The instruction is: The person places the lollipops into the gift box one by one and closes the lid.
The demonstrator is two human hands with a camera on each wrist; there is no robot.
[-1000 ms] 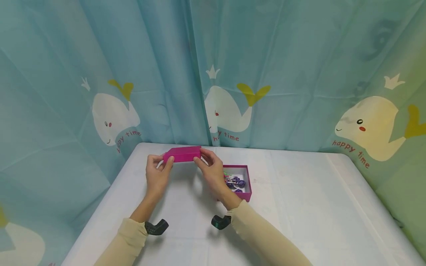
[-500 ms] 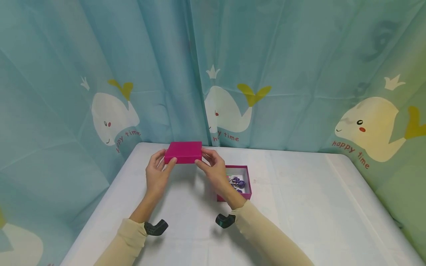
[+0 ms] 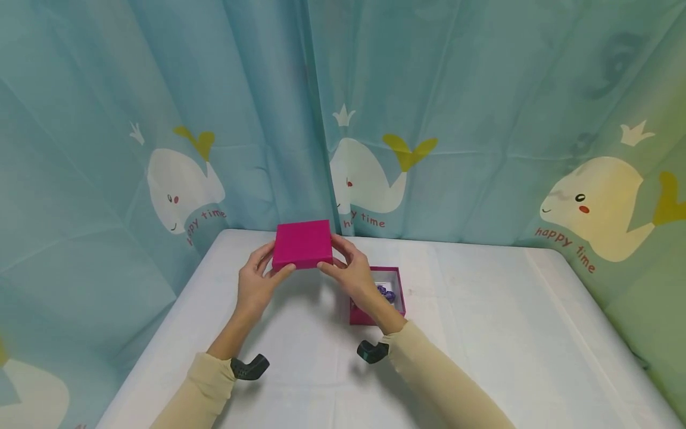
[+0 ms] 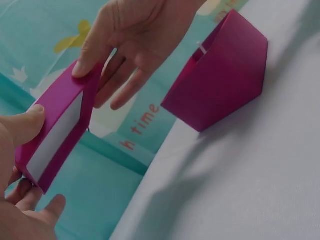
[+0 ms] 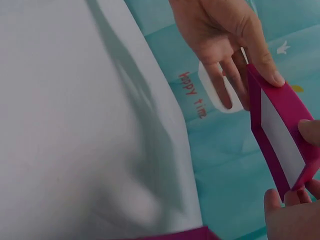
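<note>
A magenta box lid (image 3: pixel 302 244) is held up above the table, its outer top tilted toward the head camera. My left hand (image 3: pixel 257 285) grips its left side, with the thumb on the near edge. On the opposite side my right hand (image 3: pixel 355 275) pinches the lid's right corner the same way. Both wrist views show the lid's white inside (image 4: pixel 57 140) facing down. Behind my right forearm the open magenta box (image 3: pixel 364 317) stands on the table. Purple-wrapped lollipops (image 3: pixel 387 293) lie in it, partly hidden by the forearm and hand.
The white-covered table (image 3: pixel 482 333) extends to the right of the box. A blue-green curtain (image 3: pixel 471 89) with whale prints hangs along the table's back and sides. Each wrist carries a small black camera (image 3: pixel 249 367).
The lid has tipped so that its top now faces the head camera more. Both hands have shifted slightly to the right with it, and the right forearm covers more of the box.
</note>
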